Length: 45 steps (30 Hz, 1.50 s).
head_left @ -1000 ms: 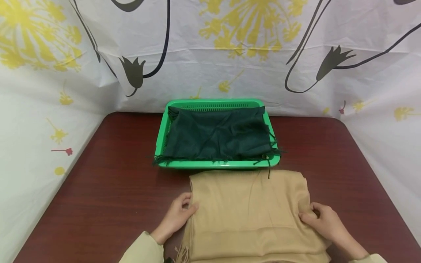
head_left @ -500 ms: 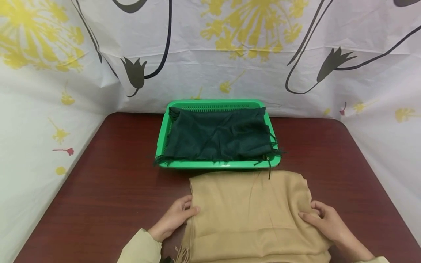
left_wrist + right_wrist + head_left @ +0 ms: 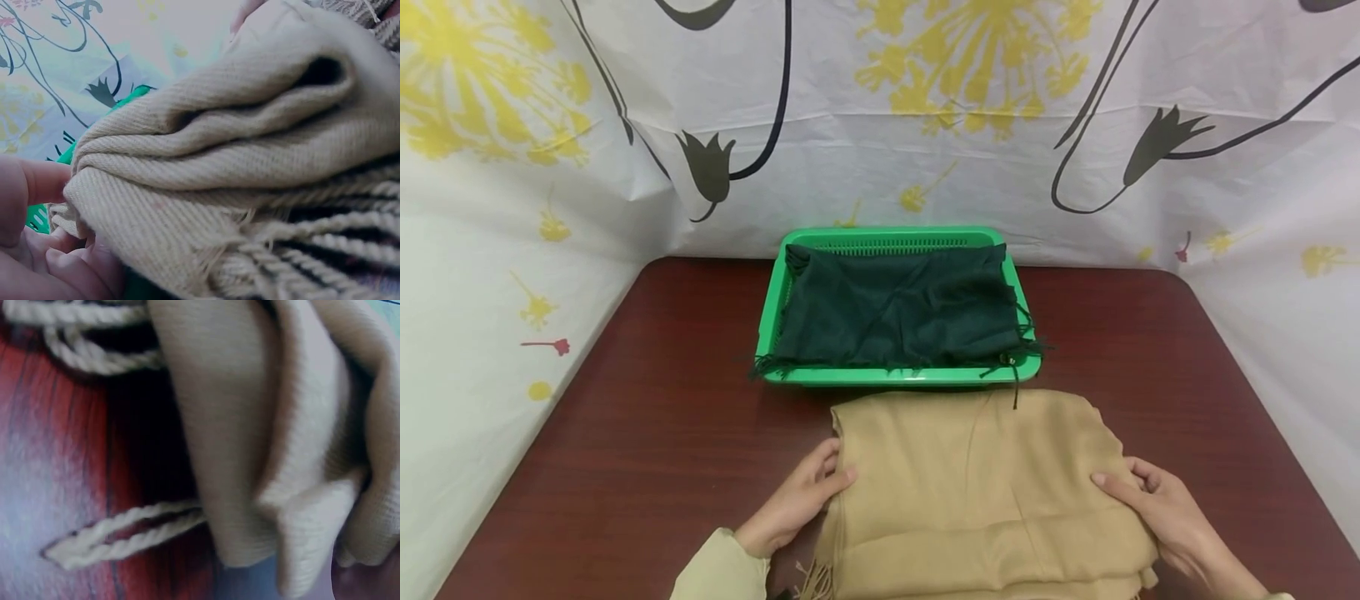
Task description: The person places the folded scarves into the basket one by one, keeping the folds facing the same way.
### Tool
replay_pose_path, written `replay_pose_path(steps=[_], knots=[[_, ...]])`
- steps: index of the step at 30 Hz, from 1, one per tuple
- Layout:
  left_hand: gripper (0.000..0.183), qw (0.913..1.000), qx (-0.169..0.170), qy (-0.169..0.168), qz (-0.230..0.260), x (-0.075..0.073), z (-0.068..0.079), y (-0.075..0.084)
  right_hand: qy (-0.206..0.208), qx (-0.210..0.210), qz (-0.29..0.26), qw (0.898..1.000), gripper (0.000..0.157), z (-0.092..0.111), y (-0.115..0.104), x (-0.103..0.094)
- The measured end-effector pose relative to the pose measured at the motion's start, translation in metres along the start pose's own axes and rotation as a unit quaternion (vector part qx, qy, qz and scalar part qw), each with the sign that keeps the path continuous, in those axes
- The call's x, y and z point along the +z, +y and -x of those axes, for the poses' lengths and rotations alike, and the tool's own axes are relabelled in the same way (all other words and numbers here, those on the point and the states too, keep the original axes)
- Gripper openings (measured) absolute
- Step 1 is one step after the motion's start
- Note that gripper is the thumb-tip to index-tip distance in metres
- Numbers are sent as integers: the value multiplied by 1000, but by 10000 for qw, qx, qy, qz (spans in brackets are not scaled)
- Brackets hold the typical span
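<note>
A tan fringed scarf [image 3: 955, 483], folded in layers, lies at the front of the table. My left hand [image 3: 805, 492] pinches its left edge, thumb on top and fingers beneath. In the left wrist view that hand [image 3: 56, 231] holds the stacked folds of the scarf [image 3: 206, 144], with twisted fringe hanging below. On the opposite edge my right hand [image 3: 1165, 508] grips the scarf, its thumb lying over the cloth. The right wrist view shows the loose folds of the scarf [image 3: 231, 425] and tassels close up; only a sliver of the hand appears there.
Just behind the scarf stands a green plastic basket [image 3: 767, 325] with a dark green fringed scarf [image 3: 902, 308] folded in it. Some dark tassels hang over the basket's rim. The dark red table [image 3: 625, 467] is backed by a white patterned cloth [image 3: 865, 150].
My right hand has shifted slightly to the right, drawing the tan scarf's right edge outward and smoothing its folds there. The left hand stays nearly in place.
</note>
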<state>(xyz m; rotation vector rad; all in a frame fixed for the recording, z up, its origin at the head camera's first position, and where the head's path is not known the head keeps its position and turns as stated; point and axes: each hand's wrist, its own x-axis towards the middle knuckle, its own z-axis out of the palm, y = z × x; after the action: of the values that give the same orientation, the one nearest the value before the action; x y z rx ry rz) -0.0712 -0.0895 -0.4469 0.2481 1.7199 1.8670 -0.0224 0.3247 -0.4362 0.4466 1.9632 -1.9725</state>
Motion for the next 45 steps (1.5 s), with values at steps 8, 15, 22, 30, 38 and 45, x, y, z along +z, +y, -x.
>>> replay_pose_path(steps=[8, 15, 22, 30, 38, 45], knots=[[49, 9994, 22, 25, 351, 3, 5, 2, 555, -34, 187, 9983, 12, 3, -3, 5], [48, 9993, 34, 77, 365, 0, 12, 6, 655, -754, 164, 9949, 7, 10, -2, 5], [44, 9990, 195, 20, 403, -2, 19, 9, 444, -1110, -119, 9928, 11, 20, -9, 8], [35, 9988, 388, -307, 58, -7, 28, 20, 125, -1385, -274, 9899, 15, 30, -20, 9], [29, 9968, 492, -527, -349, -15, 42, 36, -438, -1990, -942, 9745, 28, 38, -29, 14], [25, 9905, 902, -664, -797, -22, 56, 47, -1055, -2435, -1312, 9552, 35, 43, -42, 18]])
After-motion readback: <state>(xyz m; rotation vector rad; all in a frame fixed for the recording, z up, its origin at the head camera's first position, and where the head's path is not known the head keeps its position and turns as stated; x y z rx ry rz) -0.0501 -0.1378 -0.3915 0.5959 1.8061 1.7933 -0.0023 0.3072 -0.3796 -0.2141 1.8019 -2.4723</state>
